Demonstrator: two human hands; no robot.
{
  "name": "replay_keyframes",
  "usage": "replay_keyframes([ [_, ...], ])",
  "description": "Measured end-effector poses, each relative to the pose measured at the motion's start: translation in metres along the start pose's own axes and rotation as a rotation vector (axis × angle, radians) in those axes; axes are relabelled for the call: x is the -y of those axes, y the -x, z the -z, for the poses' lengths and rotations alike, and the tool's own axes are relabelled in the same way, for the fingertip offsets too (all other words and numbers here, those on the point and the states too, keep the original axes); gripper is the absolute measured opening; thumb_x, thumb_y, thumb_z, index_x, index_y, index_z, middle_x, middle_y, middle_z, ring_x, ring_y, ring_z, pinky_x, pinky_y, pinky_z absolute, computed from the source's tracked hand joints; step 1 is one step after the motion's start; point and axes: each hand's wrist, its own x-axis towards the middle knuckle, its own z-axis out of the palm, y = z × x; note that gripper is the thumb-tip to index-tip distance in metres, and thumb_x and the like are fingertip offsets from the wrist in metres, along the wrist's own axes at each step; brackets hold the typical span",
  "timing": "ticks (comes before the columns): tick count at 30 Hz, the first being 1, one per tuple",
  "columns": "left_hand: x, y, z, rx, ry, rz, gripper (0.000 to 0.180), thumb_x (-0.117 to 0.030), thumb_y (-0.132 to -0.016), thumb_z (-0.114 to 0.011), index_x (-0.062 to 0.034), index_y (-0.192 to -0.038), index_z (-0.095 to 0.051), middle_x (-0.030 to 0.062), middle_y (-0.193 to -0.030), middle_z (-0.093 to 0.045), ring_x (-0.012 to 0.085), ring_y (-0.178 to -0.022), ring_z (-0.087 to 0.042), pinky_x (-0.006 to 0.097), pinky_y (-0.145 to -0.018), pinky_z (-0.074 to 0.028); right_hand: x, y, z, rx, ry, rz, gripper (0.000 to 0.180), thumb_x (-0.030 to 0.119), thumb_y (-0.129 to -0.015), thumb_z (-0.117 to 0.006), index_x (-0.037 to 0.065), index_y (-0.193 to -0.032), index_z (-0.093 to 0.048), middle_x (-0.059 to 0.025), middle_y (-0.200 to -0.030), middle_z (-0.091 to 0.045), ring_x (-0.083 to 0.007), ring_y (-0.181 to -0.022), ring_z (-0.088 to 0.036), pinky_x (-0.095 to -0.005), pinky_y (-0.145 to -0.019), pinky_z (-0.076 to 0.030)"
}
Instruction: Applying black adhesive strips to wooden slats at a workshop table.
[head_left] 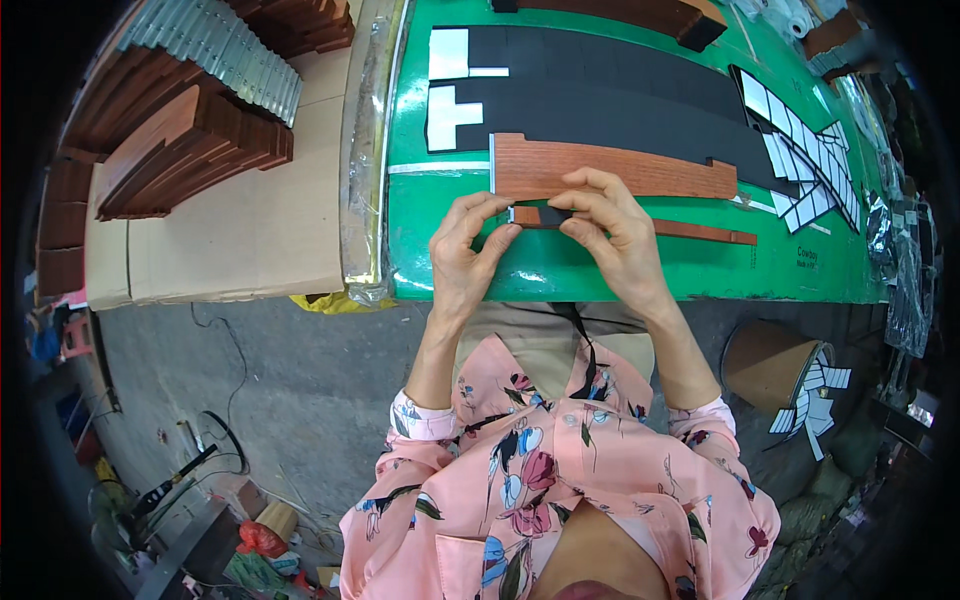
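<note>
Both hands meet over the near edge of a green table (pixel 600 275): the left hand (pixel 462 250) pinches the left end of a narrow wooden strip (pixel 700 231) between thumb and forefinger, and the right hand (pixel 612 232) pinches it just beside, fingertips curled over a small dark pad (pixel 556 215) that seems to be pressed onto the strip. This strip runs off to the right along the table, close to the person. Just beyond it lies a wider reddish wooden board (pixel 615 168), and farther still a black sheet (pixel 600 95) with white gaps where pieces are missing. White backing scraps (pixel 805 160) lie to the right; stacked wooden boards (pixel 190 150) sit far left on cardboard. Doing this well likely means keeping the strip steady, squaring the pad to its end, and pressing evenly from one edge so it lies flat.
</note>
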Motion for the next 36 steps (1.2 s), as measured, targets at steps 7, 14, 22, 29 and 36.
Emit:
replay_keyframes([
  [7,0.007,-0.003,-0.003,-0.006,0.005,-0.070,0.026,-0.004,-0.077,-0.071,-0.0020,-0.102,-0.065,0.0117,-0.101,-0.062,0.0213,-0.093,-0.061,0.030,-0.080,-0.048,-0.001,0.001,-0.016,-0.098,0.324,0.141,0.022,0.003,-0.070,-0.072,0.004,-0.092,-0.066,-0.0049,-0.090,-0.059,-0.0206,-0.078,-0.061,-0.0322,-0.062,-0.050],
  [14,0.009,-0.005,-0.002,0.001,-0.023,-0.122,0.025,-0.002,-0.077,-0.071,-0.0014,-0.101,-0.065,0.0127,-0.100,-0.062,0.0226,-0.092,-0.061,0.030,-0.078,-0.048,0.000,-0.003,-0.019,-0.089,0.424,0.162,0.024,0.003,-0.068,-0.073,0.005,-0.091,-0.067,-0.0034,-0.089,-0.061,-0.0203,-0.079,-0.061,-0.0331,-0.062,-0.050],
  [22,0.009,-0.005,-0.002,-0.001,-0.022,-0.128,0.025,-0.002,-0.076,-0.071,-0.0009,-0.101,-0.064,0.0130,-0.100,-0.062,0.0230,-0.091,-0.061,0.030,-0.077,-0.049,-0.002,-0.003,-0.019,-0.091,0.437,0.177,0.023,0.003,-0.068,-0.073,0.005,-0.091,-0.067,-0.0031,-0.089,-0.061,-0.0206,-0.079,-0.061,-0.0335,-0.063,-0.050],
  [29,0.012,-0.004,-0.003,-0.004,-0.018,-0.140,0.025,-0.002,-0.076,-0.071,-0.0010,-0.101,-0.064,0.0126,-0.100,-0.062,0.0229,-0.092,-0.061,0.030,-0.078,-0.049,0.000,-0.003,-0.020,-0.084,0.457,0.172,0.023,0.004,-0.069,-0.073,0.006,-0.091,-0.067,-0.0030,-0.090,-0.061,-0.0207,-0.080,-0.061,-0.0337,-0.062,-0.050],
  [36,0.011,-0.004,-0.003,-0.016,0.014,-0.114,0.026,-0.005,-0.074,-0.072,-0.0039,-0.098,-0.063,0.0090,-0.098,-0.063,0.0247,-0.091,-0.060,0.035,-0.080,-0.044,0.001,-0.003,-0.022,-0.091,0.461,0.162,0.022,0.004,-0.069,-0.072,0.006,-0.091,-0.067,-0.0030,-0.089,-0.061,-0.0208,-0.079,-0.061,-0.0337,-0.062,-0.050],
])
